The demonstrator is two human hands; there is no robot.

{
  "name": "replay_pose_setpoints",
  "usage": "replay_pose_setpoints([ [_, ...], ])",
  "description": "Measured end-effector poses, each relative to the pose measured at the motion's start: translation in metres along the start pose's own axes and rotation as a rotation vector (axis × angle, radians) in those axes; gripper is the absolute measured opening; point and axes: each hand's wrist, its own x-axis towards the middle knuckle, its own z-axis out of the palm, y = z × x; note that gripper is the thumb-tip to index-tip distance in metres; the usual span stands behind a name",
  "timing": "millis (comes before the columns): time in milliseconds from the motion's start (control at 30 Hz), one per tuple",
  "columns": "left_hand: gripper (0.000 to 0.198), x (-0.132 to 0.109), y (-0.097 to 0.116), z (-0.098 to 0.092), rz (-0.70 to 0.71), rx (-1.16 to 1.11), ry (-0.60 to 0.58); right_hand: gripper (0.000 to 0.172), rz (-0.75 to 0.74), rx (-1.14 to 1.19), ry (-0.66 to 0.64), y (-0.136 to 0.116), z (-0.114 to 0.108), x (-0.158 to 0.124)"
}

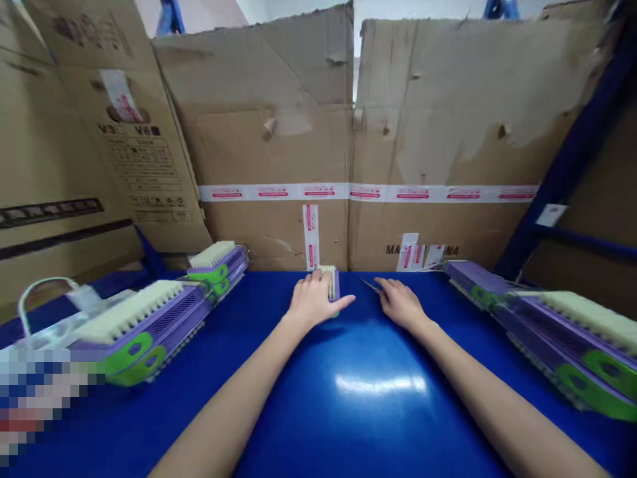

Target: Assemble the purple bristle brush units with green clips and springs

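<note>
Near the back of the blue table, my left hand (311,297) is laid over a small purple and cream block (336,285) with a ridged top. Its fingers bend over the block's top, and the thumb sticks out to the right. A bit of green shows under the thumb; the palm hides most of the block. To the right, my right hand (401,302) is closed on a thin, pointed metal tool (369,285), perhaps tweezers. The tool's tip points left towards the block, apart from it. The fingers cover its other end.
Purple blocks with cream toothed tops and green looped parts stand at left (164,325) and right (562,332). A white power strip with a plug (87,299) lies far left. Cardboard sheets (279,146) wall the back; a blue metal frame (572,153) rises at right.
</note>
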Motion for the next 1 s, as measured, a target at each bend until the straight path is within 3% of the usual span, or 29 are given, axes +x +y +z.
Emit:
replay_pose_setpoints([
  [133, 0.066, -0.002, 0.006, 0.006, 0.036, 0.039, -0.002, 0.044, 0.023, -0.006, 0.011, -0.001, 0.0, 0.001],
  [267, 0.044, 0.002, -0.017, 0.0, 0.197, -0.049, -0.048, 0.044, 0.063, -0.036, 0.007, 0.0, -0.001, 0.001],
  [433, 0.046, 0.005, -0.047, -0.002, 0.221, -0.091, -0.007, 0.044, 0.161, -0.087, 0.013, 0.002, -0.002, 0.002],
  [567, 0.042, 0.004, -0.048, 0.009, 0.254, -0.076, 0.07, 0.043, 0.212, -0.092, 0.034, 0.004, 0.0, 0.002],
  [667, 0.049, 0.004, -0.045, 0.017, 0.305, -0.049, 0.11, 0.039, 0.225, -0.085, 0.073, 0.005, 0.0, 0.001],
  [800, 0.049, 0.003, -0.043, 0.022, 0.322, -0.056, 0.151, 0.044, 0.051, 0.017, 0.184, -0.001, -0.001, -0.001],
  [900, 0.047, 0.002, -0.04, 0.021, 0.351, -0.092, 0.174, 0.061, -0.174, 0.176, 0.217, -0.011, -0.001, -0.002],
  [1000, 0.041, 0.0, -0.033, 0.017, 0.403, -0.142, 0.185, 0.077, -0.301, 0.292, 0.21, -0.019, 0.004, -0.003],
])
